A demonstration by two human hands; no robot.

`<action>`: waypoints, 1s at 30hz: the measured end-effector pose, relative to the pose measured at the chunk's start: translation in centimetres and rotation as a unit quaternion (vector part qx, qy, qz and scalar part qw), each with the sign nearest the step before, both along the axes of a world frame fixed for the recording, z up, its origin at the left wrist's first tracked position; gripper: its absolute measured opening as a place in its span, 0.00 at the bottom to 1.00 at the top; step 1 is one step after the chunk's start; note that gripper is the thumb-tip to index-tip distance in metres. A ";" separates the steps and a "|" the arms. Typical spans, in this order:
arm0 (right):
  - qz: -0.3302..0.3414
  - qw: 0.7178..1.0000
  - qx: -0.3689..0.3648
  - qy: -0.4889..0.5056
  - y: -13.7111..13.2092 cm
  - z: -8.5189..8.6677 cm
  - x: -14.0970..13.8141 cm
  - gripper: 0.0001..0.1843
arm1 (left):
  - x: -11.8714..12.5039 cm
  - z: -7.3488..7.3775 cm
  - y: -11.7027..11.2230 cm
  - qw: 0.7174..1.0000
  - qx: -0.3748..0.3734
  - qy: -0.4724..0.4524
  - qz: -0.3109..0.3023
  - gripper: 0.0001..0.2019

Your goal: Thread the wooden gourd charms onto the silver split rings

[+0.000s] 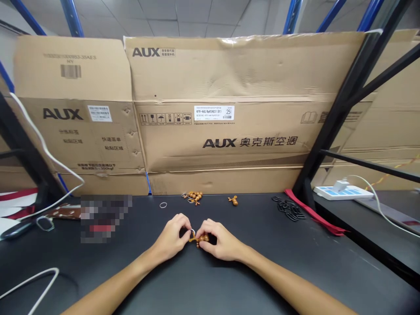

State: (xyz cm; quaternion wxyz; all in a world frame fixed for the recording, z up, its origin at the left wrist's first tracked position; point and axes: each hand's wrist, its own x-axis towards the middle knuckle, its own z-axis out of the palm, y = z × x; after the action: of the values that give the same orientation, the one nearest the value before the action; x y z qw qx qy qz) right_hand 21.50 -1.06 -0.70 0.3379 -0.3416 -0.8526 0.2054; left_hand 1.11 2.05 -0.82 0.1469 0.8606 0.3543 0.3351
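Observation:
Both my hands meet at the middle of the black table (229,280). My left hand (172,238) pinches a small metal ring (192,232) together with one end of a brown wooden charm (201,239). My right hand (218,240) grips the other end of that charm, fingers curled. Farther back lie a loose metal ring (163,204), a small heap of brown charms with rings (193,197) and a single brown charm (233,201).
Large cardboard boxes (226,109) wall off the back of the table. Black clips (290,209) and a red strip (315,214) lie at the right by a black frame post (344,100). A white power strip (343,191) sits far right. White cables (33,280) run at the left.

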 end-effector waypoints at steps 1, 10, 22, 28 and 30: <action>0.001 1.000 -0.004 0.004 0.0 0.0 0.0 0.06 | 0.0 0.1 -0.1 1.000 0.002 -0.005 -0.003 0.05; -0.052 0.998 -0.026 0.028 0.0 -0.2 -0.5 0.02 | 0.3 0.0 -0.9 0.996 0.071 -0.031 -0.034 0.05; -0.096 0.993 0.061 0.002 0.1 -1.2 -0.5 0.03 | 0.7 0.2 -1.3 0.972 0.202 0.113 -0.025 0.07; -0.034 0.997 0.074 -0.017 0.2 -1.0 -0.3 0.06 | 0.5 0.5 -1.3 0.990 0.094 0.086 -0.067 0.05; -0.047 0.997 0.060 -0.017 0.3 -1.0 -0.2 0.04 | 0.5 0.6 -1.3 0.991 0.078 0.080 -0.071 0.05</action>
State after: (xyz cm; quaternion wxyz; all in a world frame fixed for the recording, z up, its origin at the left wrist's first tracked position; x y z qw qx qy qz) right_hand 21.27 -0.80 -1.74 0.3526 -0.3638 -0.8520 0.1322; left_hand 1.57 0.76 -0.26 0.0737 0.9163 0.2758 0.2809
